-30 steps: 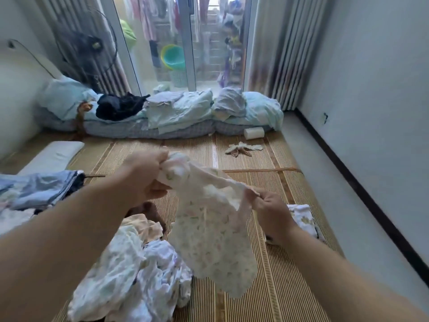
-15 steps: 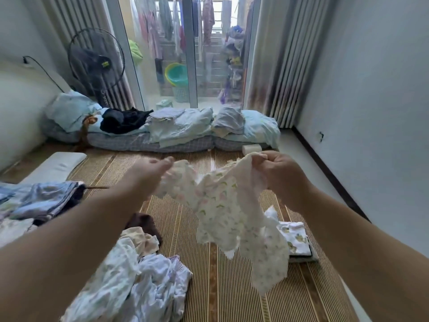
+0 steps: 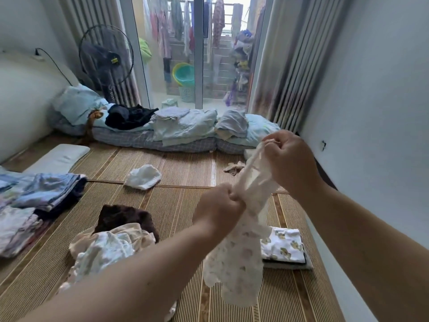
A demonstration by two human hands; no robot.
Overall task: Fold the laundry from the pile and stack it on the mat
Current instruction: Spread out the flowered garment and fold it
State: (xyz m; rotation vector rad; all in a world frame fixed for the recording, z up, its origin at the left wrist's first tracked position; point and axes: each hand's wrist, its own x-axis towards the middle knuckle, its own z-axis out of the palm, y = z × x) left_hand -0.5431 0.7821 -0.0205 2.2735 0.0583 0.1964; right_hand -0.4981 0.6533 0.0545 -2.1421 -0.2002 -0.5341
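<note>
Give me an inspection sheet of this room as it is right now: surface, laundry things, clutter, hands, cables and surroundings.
Surface: woven mat covers the floor, with bare strips between the clothes.
Job's things: printed garment held up above the mat; unfolded pile at lower left; folded stack at right; blue folded pile at far left.
Clutter: white cloth and a small crumpled scrap lie loose on the mat.
Hands: left hand and right hand both grip the garment, the right one higher.
Cables: black cord runs along the left wall.
Surroundings: fan, bedding along the glass door, curtains.
</note>
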